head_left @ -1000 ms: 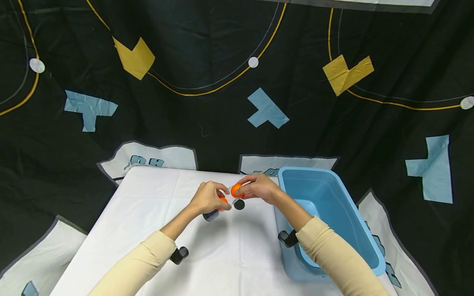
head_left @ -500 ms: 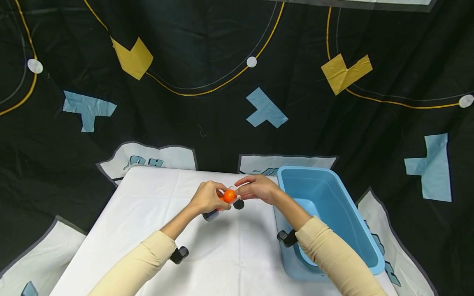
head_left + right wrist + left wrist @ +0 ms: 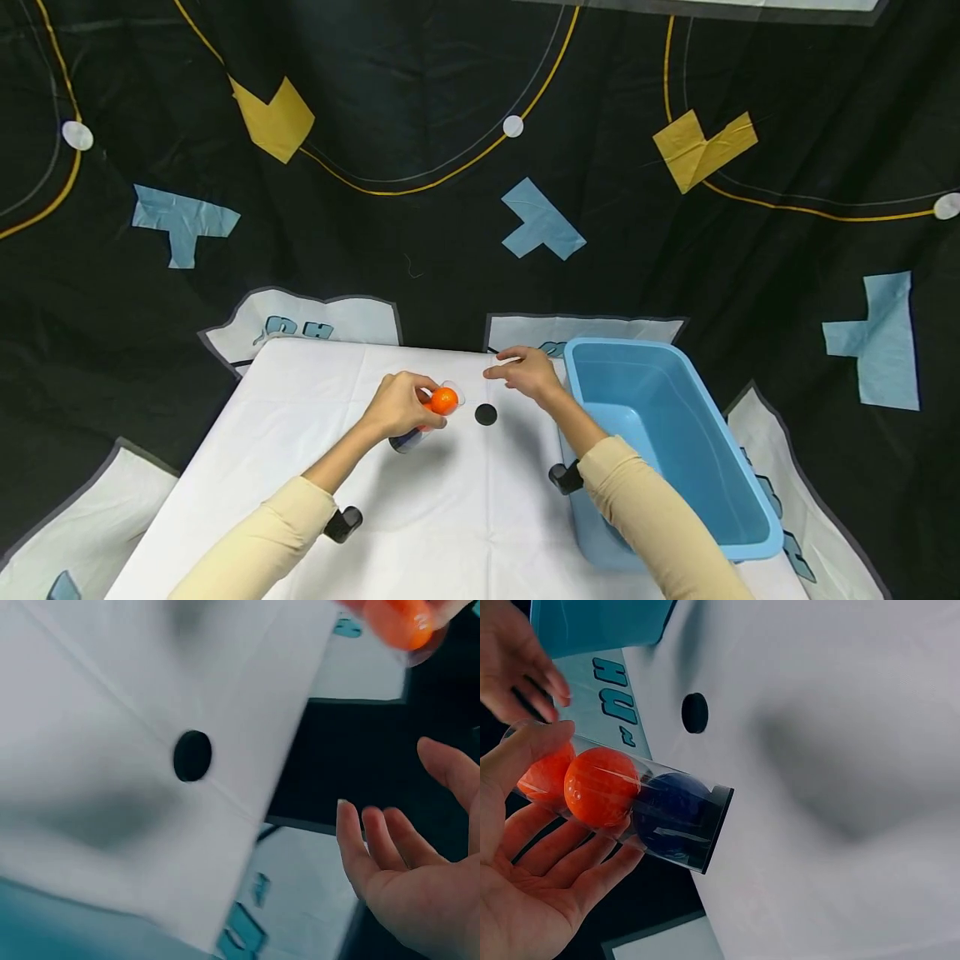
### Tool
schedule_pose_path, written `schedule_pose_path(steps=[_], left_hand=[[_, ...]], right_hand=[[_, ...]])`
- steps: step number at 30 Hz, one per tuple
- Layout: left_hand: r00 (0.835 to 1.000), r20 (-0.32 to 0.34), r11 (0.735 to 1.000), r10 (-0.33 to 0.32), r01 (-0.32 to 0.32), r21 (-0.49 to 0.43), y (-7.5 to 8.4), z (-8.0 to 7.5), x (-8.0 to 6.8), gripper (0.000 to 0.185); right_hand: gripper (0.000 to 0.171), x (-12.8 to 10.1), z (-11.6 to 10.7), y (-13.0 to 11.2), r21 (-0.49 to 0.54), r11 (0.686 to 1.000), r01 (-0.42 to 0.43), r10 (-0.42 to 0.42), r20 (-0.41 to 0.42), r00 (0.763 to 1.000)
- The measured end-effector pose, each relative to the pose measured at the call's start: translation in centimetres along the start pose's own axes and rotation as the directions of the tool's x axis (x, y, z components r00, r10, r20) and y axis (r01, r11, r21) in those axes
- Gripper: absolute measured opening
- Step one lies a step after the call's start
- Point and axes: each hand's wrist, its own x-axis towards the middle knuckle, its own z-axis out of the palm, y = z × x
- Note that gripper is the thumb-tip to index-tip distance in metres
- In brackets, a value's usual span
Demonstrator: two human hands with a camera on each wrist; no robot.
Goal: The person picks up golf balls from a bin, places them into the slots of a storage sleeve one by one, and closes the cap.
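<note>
My left hand (image 3: 399,407) grips a clear plastic tube (image 3: 635,791) tilted above the white table. Inside, in the left wrist view, a dark blue ball (image 3: 671,814) lies nearest the black base (image 3: 718,831), then one orange ball (image 3: 602,786) and another orange ball (image 3: 547,776) by the thumb at the open-looking end. My right hand (image 3: 528,372) hovers apart from the tube, fingers loosely extended, holding nothing. Between the hands, a small round black cap (image 3: 486,414) lies on the table; the right wrist view shows the cap (image 3: 193,756) too.
A light blue plastic tub (image 3: 675,417) stands on the table's right side, beneath my right forearm. The white-covered table (image 3: 435,533) ends just beyond my hands, before a black curtain (image 3: 420,250) with taped shapes.
My right hand has let go of the orange ball at the tube's mouth and drawn back to the right. My left hand has shifted slightly left with the tube.
</note>
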Motion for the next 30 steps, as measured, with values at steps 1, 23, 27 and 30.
schedule_pose_path(steps=[1, 23, 27, 30], left_hand=[[1.000, -0.002, 1.000, -0.001, 0.001, 0.002, -0.2, -0.1, -0.1, 0.041], [1.000, -0.020, 1.000, -0.024, 0.024, -0.015, -1.7, -0.8, -0.5, 0.042], [0.999, -0.023, 1.000, -0.027, 0.027, -0.012, -1.9, -0.8, -0.5, 0.040], [0.999, -0.023, 1.000, -0.030, 0.030, -0.010, -2.0, -0.7, -0.5, 0.040]], right_hand=[[0.052, 0.3, 0.5, 0.4, -0.020, 1.000, -0.003, 0.003, -0.031, 1.000], [0.056, 1.9, 10.3, 10.3, -0.081, 0.997, 0.002, -0.031, -0.366, 0.930], [0.051, 1.7, 10.5, 10.4, -0.135, 0.991, -0.010, -0.038, -0.345, 0.938], [0.043, 1.6, 10.7, 10.2, -0.173, 0.985, -0.011, -0.049, -0.337, 0.940]])
